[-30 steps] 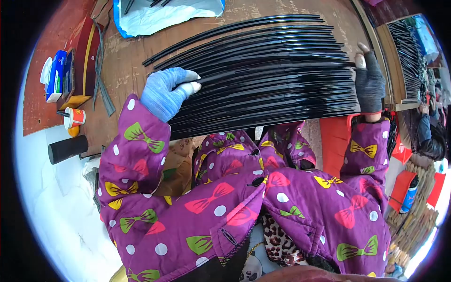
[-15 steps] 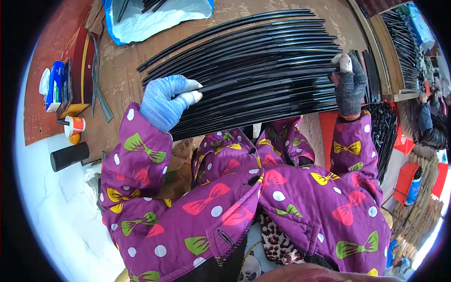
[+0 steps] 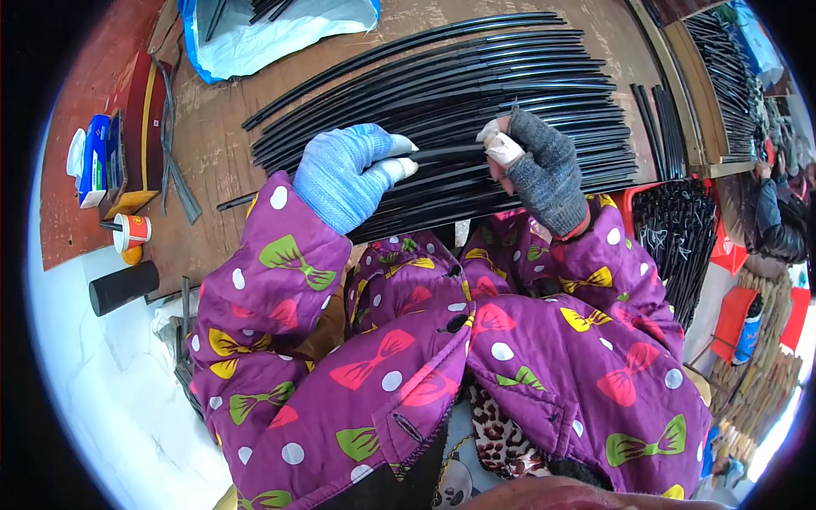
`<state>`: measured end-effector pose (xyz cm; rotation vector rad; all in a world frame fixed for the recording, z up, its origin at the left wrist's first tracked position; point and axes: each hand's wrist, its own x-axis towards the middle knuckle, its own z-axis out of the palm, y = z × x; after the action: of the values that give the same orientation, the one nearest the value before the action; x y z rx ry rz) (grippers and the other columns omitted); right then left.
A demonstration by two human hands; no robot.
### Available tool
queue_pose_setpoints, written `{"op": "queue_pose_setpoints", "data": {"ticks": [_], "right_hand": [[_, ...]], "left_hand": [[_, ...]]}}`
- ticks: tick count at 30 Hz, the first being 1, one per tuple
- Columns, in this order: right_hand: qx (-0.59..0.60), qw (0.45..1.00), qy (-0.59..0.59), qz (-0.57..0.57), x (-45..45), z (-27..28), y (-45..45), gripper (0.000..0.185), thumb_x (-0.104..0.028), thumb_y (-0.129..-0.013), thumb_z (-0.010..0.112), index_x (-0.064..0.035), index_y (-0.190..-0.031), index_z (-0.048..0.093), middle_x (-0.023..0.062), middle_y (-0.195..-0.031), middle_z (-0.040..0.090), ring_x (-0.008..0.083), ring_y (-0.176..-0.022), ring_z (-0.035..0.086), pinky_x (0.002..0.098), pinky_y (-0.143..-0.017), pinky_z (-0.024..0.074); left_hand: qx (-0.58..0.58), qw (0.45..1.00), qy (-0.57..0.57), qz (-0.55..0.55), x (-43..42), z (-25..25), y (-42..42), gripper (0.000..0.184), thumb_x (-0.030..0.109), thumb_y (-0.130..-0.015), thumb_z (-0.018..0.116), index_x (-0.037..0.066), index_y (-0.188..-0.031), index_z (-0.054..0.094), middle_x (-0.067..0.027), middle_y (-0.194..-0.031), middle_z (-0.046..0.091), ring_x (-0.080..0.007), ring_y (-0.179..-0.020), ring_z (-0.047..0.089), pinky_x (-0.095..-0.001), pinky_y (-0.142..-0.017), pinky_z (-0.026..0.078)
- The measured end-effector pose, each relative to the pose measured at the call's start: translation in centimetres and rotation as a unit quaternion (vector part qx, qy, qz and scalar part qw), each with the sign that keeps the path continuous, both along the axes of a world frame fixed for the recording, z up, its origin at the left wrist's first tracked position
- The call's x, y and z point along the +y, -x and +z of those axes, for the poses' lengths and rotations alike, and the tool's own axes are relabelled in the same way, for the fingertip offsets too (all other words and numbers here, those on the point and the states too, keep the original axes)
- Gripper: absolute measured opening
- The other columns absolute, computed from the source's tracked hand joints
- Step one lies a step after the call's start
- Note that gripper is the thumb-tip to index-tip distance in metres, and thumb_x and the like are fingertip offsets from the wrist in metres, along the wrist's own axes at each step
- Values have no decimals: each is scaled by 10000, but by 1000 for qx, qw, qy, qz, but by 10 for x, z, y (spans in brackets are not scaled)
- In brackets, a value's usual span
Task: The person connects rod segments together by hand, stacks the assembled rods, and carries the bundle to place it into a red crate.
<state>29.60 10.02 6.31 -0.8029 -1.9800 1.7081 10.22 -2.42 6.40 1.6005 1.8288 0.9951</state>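
My left hand (image 3: 344, 178), in a blue knit glove with pale-wrapped fingertips, pinches a thin black rod (image 3: 449, 155) over the table. The rod's thin end sticks out left of my sleeve, past the table's near side. My right hand (image 3: 540, 170) wears a dark grey glove with its fingertips bare or taped. Its thumb and fingers close on the same rod, a short span from my left hand. Beneath both hands lies a broad row of glossy black rods (image 3: 425, 81), side by side and slightly curved in this view. My hands hide part of the row.
A blue-and-white bag (image 3: 280, 38) with black rods lies at the back. At left are a tissue box (image 3: 95, 161), a paper cup (image 3: 133, 229) and a black cylinder (image 3: 124, 287). Bundled black pieces (image 3: 676, 225) fill a red container at right; another person (image 3: 778, 217) is beyond.
My right hand has moved left along the row, toward my left hand. My left hand has shifted slightly right, and a rod end now shows left of my sleeve.
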Motion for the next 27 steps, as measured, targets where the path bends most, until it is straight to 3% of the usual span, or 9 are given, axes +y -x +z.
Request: {"op": "queue_pose_setpoints", "data": {"ticks": [4,8,12,15,17,20,27], "right_hand": [[50,998,16,-47,17,2,-15,155,-190,-817,565,-55,-890,583,-7,-623,526,41,-513,467,172,-440,361],[113,990,32,-78,49,2,-44,172,-188,-833,515,-23,-877,537,3,-567,458,53,-444,377,183,-426,303],[154,981,84,-78,59,-4,-55,164,-169,-832,501,-16,-891,513,15,-549,426,71,-436,355,202,-440,300],[165,979,91,-75,64,-8,-57,174,-183,-844,501,-25,-916,509,6,-544,411,72,-428,341,210,-437,284],[172,980,80,-68,68,-9,-59,189,-201,-857,500,-33,-944,507,-3,-540,398,69,-421,326,212,-431,268],[175,979,64,-80,70,-9,-62,181,-197,-857,501,-36,-939,511,-4,-541,397,67,-423,327,216,-437,268],[144,982,52,-109,75,-9,-66,164,-181,-836,517,-33,-904,523,-1,-557,415,64,-434,337,211,-448,293]], "left_hand": [[8,1000,16,-3,-11,-11,16,211,55,-721,633,-1,-924,622,-80,-768,587,-169,-754,566,-260,-685,427],[-18,995,63,69,-36,-15,41,189,90,-747,632,-6,-909,618,-83,-762,608,-138,-720,563,-262,-686,435],[-46,985,124,112,-47,-20,50,184,108,-762,630,-7,-906,619,-76,-776,620,-116,-713,563,-242,-650,446],[-68,982,121,129,-49,-24,54,191,112,-771,622,-16,-913,614,-62,-741,612,-94,-629,539,-221,-572,435],[-113,961,199,153,-50,-22,58,189,100,-776,605,-18,-924,611,-56,-698,602,-71,-536,498,-202,-487,402],[-177,952,198,152,-56,-34,67,182,83,-773,592,-16,-924,608,-50,-667,596,-50,-472,461,-185,-427,362],[-186,953,163,173,-67,-34,65,174,65,-751,599,6,-912,626,-22,-641,586,-37,-456,437,-179,-413,340]]}}
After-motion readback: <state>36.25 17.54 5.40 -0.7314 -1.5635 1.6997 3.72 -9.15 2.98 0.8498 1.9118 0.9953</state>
